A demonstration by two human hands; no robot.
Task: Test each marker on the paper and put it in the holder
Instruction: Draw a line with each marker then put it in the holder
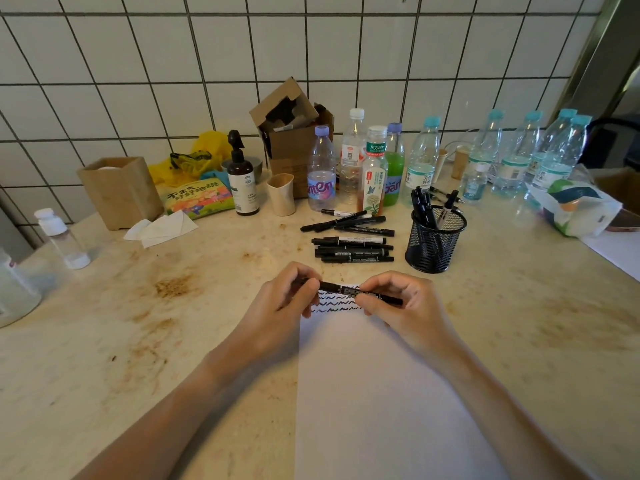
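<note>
A black marker (341, 290) lies level between both hands above the top of the white paper (377, 393). My left hand (282, 299) pinches its left end and my right hand (398, 306) grips its right part. Wavy black test lines (337, 304) run across the paper's top edge. Behind the paper, several black markers (351, 249) lie in a loose pile on the counter. The black mesh holder (434, 240) stands right of the pile with several markers upright in it.
Water and drink bottles (374, 164) line the tiled wall at the back. A cardboard box (294, 133), a dark pump bottle (242, 174), a beige cup (282, 194), a tan container (119, 190) and tissues (161, 228) sit on the stained counter. A bag (575, 206) lies at right.
</note>
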